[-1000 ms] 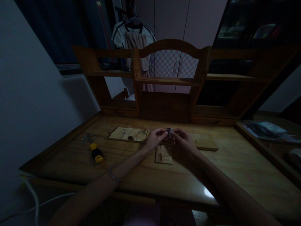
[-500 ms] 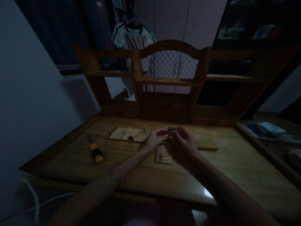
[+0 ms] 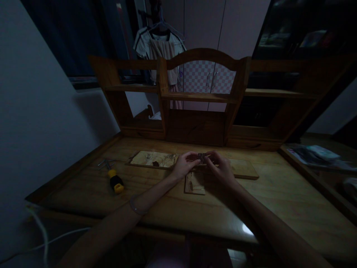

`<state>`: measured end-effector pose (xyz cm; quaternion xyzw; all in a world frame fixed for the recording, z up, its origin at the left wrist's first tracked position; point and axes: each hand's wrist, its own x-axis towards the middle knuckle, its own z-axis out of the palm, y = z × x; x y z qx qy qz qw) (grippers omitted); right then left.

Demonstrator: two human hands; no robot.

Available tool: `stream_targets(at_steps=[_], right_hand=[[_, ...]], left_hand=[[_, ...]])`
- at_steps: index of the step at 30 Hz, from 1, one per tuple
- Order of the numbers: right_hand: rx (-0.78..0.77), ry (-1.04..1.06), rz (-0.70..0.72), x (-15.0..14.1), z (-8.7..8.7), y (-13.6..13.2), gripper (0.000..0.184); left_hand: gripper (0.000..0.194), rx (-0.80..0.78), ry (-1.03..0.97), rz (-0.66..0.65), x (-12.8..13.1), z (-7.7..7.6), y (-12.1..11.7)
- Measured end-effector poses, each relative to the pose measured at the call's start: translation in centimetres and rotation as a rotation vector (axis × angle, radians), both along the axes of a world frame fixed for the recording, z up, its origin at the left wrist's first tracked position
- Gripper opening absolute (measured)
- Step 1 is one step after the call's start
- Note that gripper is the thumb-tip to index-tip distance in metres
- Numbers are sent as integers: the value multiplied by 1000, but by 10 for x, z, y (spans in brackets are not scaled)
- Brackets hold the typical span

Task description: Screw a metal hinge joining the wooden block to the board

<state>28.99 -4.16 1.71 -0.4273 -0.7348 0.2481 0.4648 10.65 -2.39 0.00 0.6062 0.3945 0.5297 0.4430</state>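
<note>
Metal piece (image 3: 202,158): tipped a little since the earlier frame, its dark face now harder to make out; we have it between our hands, above the middle of the table (image 3: 167,204), towards the back.
Left hand (image 3: 182,166): thumb and fingers pinch the piece from its left side.
Right hand (image 3: 221,169): pinches it from the other side, probably so that we can turn it and look it over; two-sided support should keep something so small steady.
Long board (image 3: 153,159): lies flat, running left to right behind our hands, with a lighter stretch (image 3: 244,168) past the right hand. Our hands hide the middle, so we cannot tell whether it is one length or two.
Small board (image 3: 195,186): flat, just on our side of the long one, near enough to be reached easily.
Screwdriver (image 3: 115,182): near the left end of the table, yellow and black handle towards us, metal rods (image 3: 106,163) at its far end; likely parked there to leave the middle for handwork.
Edges: a shelf unit (image 3: 195,97) closes the back, a raised rim the right; the front edge runs under our forearms.
Room: we could move towards the front right corner, or left between small board and screwdriver.
</note>
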Motion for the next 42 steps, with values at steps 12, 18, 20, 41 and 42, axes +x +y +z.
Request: stream_targets(at_steps=[12,18,20,41,42], right_hand=[[4,-41,3,-1,3,-4,22],[43,-70,-41,1,1,-1,20],[65,-85,-68,1,0,-1,18],[87,-28,136,4,4,1,25],[85,-14,140,4,4,1,25]], left_hand=[[34,-105,-147,-18,2,-2,2],[34,-175,-236,-63,3,-1,0],[35,-190,-249,-83,4,0,-2],[43,-176,-256,-92,1,5,-3],[44,-180,-253,-89,1,6,-4]])
